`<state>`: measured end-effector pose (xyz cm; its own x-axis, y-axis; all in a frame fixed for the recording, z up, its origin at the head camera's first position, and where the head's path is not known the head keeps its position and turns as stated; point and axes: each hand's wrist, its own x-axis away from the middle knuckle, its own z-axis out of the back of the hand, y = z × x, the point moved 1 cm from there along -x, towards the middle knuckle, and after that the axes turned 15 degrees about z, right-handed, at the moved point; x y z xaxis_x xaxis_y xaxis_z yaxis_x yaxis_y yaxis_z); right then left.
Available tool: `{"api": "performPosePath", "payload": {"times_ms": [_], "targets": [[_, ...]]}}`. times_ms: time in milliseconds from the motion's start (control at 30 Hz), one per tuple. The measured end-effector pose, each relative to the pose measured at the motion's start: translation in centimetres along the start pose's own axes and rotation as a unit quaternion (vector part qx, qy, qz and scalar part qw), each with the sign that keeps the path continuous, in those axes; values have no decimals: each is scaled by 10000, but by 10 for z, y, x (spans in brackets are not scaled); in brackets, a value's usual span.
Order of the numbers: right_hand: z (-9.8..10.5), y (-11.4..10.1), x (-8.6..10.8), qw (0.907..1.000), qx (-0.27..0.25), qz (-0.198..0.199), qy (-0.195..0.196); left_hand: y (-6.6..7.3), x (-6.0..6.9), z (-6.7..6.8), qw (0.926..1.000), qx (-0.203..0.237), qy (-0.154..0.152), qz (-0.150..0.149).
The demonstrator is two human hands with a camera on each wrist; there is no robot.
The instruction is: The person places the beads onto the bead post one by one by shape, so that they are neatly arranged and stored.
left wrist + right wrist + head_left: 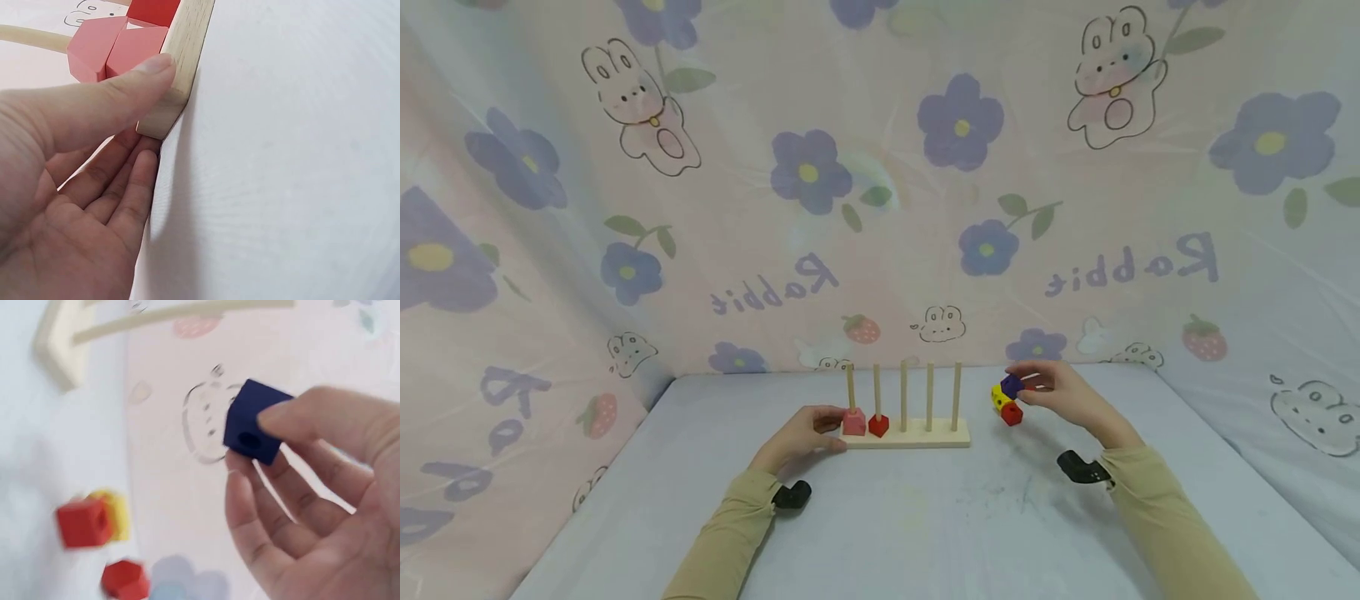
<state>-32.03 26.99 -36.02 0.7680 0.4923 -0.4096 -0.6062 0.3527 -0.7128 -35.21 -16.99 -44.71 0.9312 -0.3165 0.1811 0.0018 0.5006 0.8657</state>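
A wooden peg board [917, 435] with several upright pegs stands on the table. My left hand [801, 433] grips its left end, thumb on the near side and fingers at the end and behind. Pink blocks [128, 53] are stacked on the leftmost peg, and a red block [878, 427] sits on the second. To the right of the board, my right hand [325, 481] pinches a dark blue block [256, 419] between thumb and fingers, its hole showing. A yellow block [1000, 398] and a red block [1012, 414] lie just below that hand.
Another red block [125, 579] lies near the yellow one in the right wrist view. Behind the white tabletop [910, 517] hangs a printed curtain [887, 208] with rabbits and flowers. Each wrist carries a black strap-on device [1082, 467].
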Motion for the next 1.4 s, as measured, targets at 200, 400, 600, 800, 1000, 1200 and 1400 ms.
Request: {"api": "performPosePath", "payload": {"times_ms": [200,400,600,800,1000,1200,1400], "targets": [[-5,-23,-23,9989,-357,121,282,-2,-1,-1,9999,99,-70,25],[-18,-49,-45,9934,-878,628,376,-4,-2,-1,10000,30,-38,-33],[-41,-63,-66,9826,-1356,1071,676,-6,-2,-1,9999,100,-50,23],[-75,-74,-84,9720,-1780,1140,1030,-5,1,-1,9995,253,-148,-141],[-110,-75,-93,9634,-1946,1347,1258,-5,2,-5,9992,214,-166,-300],[-131,-94,-97,9587,-1832,1672,1389,-10,1,-3,9997,163,-54,-160],[-141,-102,-99,9605,-1597,1705,1514,-9,1,0,9999,154,-46,-21]]}}
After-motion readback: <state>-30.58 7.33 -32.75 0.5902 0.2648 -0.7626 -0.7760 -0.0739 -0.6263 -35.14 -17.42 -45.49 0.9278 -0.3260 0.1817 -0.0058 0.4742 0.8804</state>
